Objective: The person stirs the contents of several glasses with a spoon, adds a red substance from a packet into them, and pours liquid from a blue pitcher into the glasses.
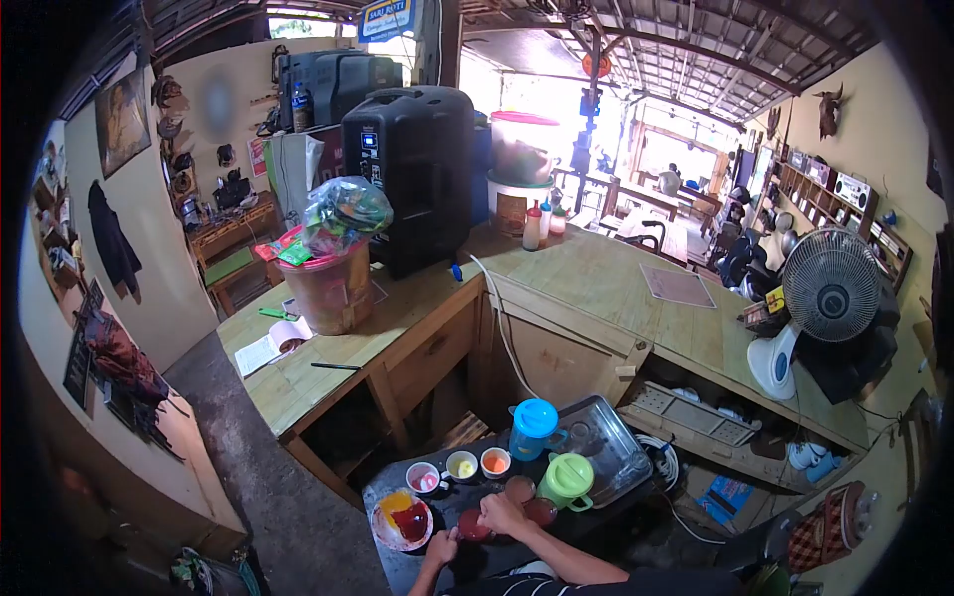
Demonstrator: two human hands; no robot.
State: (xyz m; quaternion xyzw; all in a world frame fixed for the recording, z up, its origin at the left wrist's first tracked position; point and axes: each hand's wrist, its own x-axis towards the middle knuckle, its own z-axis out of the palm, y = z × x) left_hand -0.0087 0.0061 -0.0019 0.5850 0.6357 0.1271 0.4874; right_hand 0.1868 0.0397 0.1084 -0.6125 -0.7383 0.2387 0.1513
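My right hand is closed, fingers pinched together, over a round container of dark red contents. Whatever it holds is too small to see. My left hand is curled closed beside a white plate bearing yellow and dark red pieces; its contents are hidden. Behind my hands stand several small cups, including one with pink contents, one with yellow and one with orange. More round reddish containers sit near my right wrist, close to a green lidded pitcher.
A blue lidded pitcher and a metal tray stand at the back of the dark work surface. Beyond is a wooden counter with a speaker, a pink bucket, squeeze bottles and a fan.
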